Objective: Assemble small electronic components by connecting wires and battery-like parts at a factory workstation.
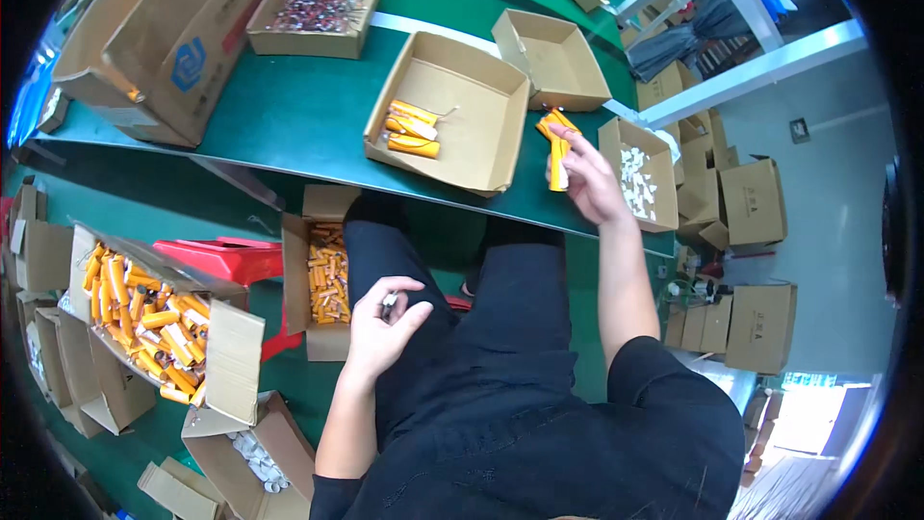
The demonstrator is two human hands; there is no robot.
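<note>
My right hand (595, 181) is over the table's front edge, its fingers closed on an orange-wrapped battery pack (557, 169) with a white patch. Just behind that pack, more orange wrapping (556, 120) touches it; I cannot tell how many packs lie there. My left hand (377, 327) is above my left thigh, thumb and fingers curled round a small dark piece (389, 302) too small to name. Between the hands and farther back, a shallow cardboard box (472, 125) holds several orange battery packs (414, 130) with thin wires.
A box of small white connectors (637, 178) stands right of my right hand, with a cardboard tray (553, 58) behind. A tall carton (173, 48) and a box of wired parts (318, 14) stand left. Beside my legs, cartons hold many orange packs (154, 318), near a red stool (221, 258).
</note>
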